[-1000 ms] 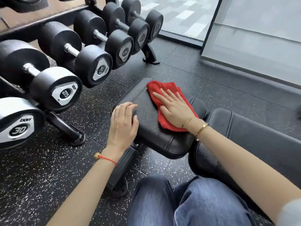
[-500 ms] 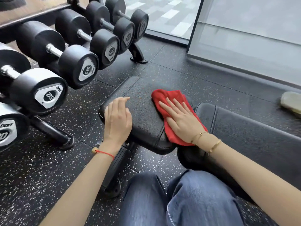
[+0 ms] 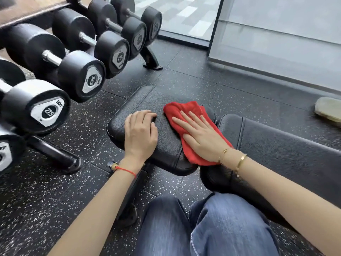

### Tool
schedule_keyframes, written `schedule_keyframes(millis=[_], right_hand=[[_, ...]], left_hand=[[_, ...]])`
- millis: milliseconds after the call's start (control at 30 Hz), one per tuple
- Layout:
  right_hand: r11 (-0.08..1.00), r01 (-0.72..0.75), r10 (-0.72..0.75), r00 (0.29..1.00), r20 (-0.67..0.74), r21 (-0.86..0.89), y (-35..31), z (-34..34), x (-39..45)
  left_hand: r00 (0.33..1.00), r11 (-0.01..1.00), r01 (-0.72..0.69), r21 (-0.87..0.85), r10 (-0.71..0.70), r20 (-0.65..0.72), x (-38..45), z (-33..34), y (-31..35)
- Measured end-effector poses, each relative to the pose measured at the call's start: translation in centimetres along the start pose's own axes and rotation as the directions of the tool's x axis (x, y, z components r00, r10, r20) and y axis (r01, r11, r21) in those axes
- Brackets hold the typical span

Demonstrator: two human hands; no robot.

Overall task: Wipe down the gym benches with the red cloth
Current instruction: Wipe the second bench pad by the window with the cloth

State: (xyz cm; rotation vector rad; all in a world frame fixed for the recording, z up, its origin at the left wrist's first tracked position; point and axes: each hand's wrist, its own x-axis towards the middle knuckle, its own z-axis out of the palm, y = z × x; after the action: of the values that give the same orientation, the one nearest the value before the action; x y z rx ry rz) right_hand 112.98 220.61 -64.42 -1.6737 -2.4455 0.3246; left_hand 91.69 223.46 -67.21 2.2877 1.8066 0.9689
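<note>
- Black dumbbells (image 3: 81, 76) line a rack at the left, above speckled rubber floor (image 3: 46, 196).
- The left hand (image 3: 141, 134) rests on the black bench seat pad (image 3: 145, 100), fingers curled over it, holding nothing.
- The right hand (image 3: 201, 135) lies flat, fingers spread, pressing the red cloth (image 3: 186, 109) onto the pad's right side.
- The backrest pad (image 3: 276, 143) extends to the right.

The nearest full dumbbell (image 3: 35, 106) carries a silver end plate reading 27.5 with the brand DGT beside it — both upside down. The next dumbbell (image 3: 81, 76) reads 32.5. Plates farther along the rack are too blurred to read.
</note>
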Motion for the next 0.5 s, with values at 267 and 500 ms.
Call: schedule_keyframes(millis=[267, 500], right_hand=[[0.991, -0.135, 0.135, 0.991, -0.012, -0.023, -1.1, -0.2, 5.7], [0.986, 0.164, -0.162, 0.985, 0.064, -0.029, -1.7, 0.3, -2.8]], left_hand=[[0.999, 0.998, 0.021, -0.054, -0.022, -0.026, 0.0, -0.1, 0.1], [0.999, 0.998, 0.017, -0.065, -0.020, -0.034, 0.0, 0.2, 0.0]])
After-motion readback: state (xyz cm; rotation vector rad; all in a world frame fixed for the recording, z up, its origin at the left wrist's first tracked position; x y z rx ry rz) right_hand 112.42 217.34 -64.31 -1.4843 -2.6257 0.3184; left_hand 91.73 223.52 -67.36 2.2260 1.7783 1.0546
